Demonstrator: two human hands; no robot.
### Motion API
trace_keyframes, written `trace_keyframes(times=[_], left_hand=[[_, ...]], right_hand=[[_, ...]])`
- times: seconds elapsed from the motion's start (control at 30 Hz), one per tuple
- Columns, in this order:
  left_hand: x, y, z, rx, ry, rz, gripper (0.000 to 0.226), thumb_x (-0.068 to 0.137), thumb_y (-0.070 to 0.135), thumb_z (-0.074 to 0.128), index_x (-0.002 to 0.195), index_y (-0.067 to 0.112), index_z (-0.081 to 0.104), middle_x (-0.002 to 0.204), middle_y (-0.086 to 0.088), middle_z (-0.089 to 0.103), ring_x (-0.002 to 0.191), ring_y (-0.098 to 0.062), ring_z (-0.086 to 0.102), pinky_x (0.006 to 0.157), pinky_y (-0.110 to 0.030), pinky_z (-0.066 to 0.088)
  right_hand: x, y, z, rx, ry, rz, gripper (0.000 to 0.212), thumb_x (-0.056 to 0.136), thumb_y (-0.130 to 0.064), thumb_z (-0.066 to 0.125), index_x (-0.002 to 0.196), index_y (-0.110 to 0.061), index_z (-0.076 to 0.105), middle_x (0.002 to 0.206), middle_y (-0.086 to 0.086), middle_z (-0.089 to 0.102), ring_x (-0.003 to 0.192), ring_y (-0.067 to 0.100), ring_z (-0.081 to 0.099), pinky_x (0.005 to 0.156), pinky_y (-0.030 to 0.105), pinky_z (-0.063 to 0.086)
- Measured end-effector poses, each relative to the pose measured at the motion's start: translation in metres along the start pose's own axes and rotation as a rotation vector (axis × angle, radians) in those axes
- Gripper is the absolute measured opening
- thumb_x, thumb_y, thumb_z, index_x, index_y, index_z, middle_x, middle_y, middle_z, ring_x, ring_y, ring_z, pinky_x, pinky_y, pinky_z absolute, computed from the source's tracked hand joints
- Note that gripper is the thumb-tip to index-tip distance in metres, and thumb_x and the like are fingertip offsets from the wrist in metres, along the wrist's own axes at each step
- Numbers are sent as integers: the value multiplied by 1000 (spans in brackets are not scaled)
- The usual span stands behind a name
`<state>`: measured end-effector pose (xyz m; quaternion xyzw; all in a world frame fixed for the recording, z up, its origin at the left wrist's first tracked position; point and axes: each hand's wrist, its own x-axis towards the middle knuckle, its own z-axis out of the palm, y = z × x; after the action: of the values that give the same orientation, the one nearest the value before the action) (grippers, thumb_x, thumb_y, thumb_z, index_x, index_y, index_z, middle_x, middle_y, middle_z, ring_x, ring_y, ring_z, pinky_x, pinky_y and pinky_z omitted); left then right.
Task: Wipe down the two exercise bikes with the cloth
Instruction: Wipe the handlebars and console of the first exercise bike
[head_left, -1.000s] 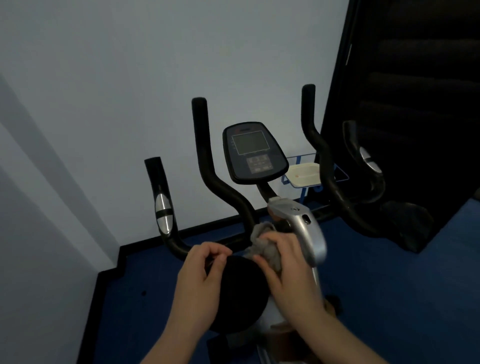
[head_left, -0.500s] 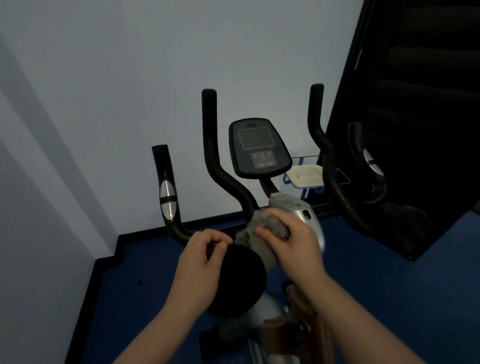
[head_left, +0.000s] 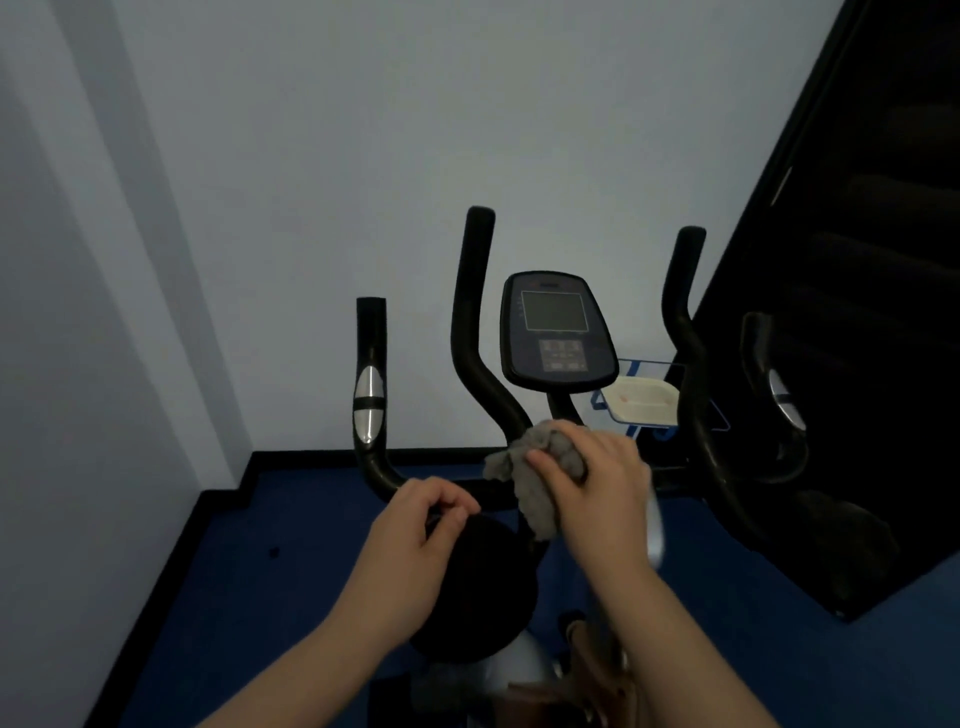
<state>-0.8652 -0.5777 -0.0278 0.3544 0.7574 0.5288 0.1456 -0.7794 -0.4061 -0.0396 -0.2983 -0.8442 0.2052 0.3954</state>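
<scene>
The premises presented as a small exercise room. An exercise bike (head_left: 519, 415) with a console (head_left: 556, 327) stood on blue flooring (head_left: 260, 561) in a corner of plain white walls (head_left: 311, 156).

wall (head_left: 311, 156): pale grey | floor (head_left: 249, 597): blue (black skirting) | light: dim
</scene>
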Motion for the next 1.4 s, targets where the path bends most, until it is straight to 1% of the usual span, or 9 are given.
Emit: trace_keyframes(times=[0.2, 0.33, 0.57, 0.77, 0.9, 1.0, 1.2, 1.3, 1.4], left_hand=[[0, 2, 3, 1, 23, -10, 17, 94, 18, 57, 86, 32, 63, 96, 16, 60, 92, 10, 54, 75, -6, 39], [1, -1, 4, -8, 14, -8, 18, 94, 16, 58, 86, 31, 64, 95, 14, 61, 91, 8, 54, 75, -4, 38], [1, -2, 3, -2, 17, 15, 18, 94, 15, 58, 87, 29, 65, 96, 12, 61, 91, 11, 53, 73, 0, 36], [0, -2, 2, 4, 18, 27, 16, 94, 15, 58, 89, 27, 66, 97, 10, 62, 90, 10, 54, 73, 0, 37], [1, -2, 2, 1, 23, 11, 18, 94, 13, 58, 88, 28, 66, 96, 11, 63, 91, 10, 54, 74, 0, 37], [0, -2, 4, -3, 48, 5, 19, 93, 14, 59, 87, 29, 66, 96, 12, 63, 92, 11, 54, 74, 0, 37], [-2, 1, 3, -15, 44, -1, 18, 94, 13, 58, 87, 28, 66, 94, 11, 62, 92, 9, 54, 74, 0, 37], [-3, -1, 3, -27, 41, -8, 18, 94, 14, 58, 87, 28, 66, 95, 12, 62, 92, 9, 54, 74, 0, 36], [-3, -3, 4, -19, 45, 3, 18, 94, 14, 59, 87, 29, 66, 95, 12, 62, 91, 8, 54, 73, 0, 36]], right_hand=[[-50, 6, -7, 198, -109, -3, 35, 81, -25, 76, 109, -42, 64, 100, -22, 58, 99, 8, 57, 86, 41, 49], [-3, -6, 6, 73, -93, -76, 24, 83, -28, 74, 105, -35, 67, 88, -15, 53, 85, 11, 53, 76, 35, 45], [-42, 1, -12, 235, -134, -2, 29, 82, -22, 76, 108, -33, 68, 99, -12, 60, 94, 8, 59, 83, 33, 52], [18, -11, 9, 170, -125, 1, 22, 85, -28, 72, 105, -34, 67, 97, -7, 58, 91, 16, 58, 83, 35, 49], [-29, -7, -7, 309, -67, 95, 31, 86, -21, 71, 105, -43, 62, 101, -19, 57, 97, -2, 56, 84, 15, 44], [-66, -4, -7, 355, -34, 64, 38, 83, -11, 75, 102, -42, 64, 101, -16, 59, 96, 0, 59, 81, 11, 45], [2, -6, 7, 245, -38, 17, 17, 86, -23, 72, 100, -32, 67, 93, -19, 56, 90, 2, 55, 81, 18, 42], [-34, -4, 2, 301, -24, 66, 25, 85, -21, 72, 110, -26, 68, 103, -13, 59, 98, 0, 55, 86, 19, 45], [-77, -3, -2, 259, -36, -68, 25, 83, -31, 63, 108, -34, 66, 101, -13, 54, 96, 3, 54, 80, 18, 45]])
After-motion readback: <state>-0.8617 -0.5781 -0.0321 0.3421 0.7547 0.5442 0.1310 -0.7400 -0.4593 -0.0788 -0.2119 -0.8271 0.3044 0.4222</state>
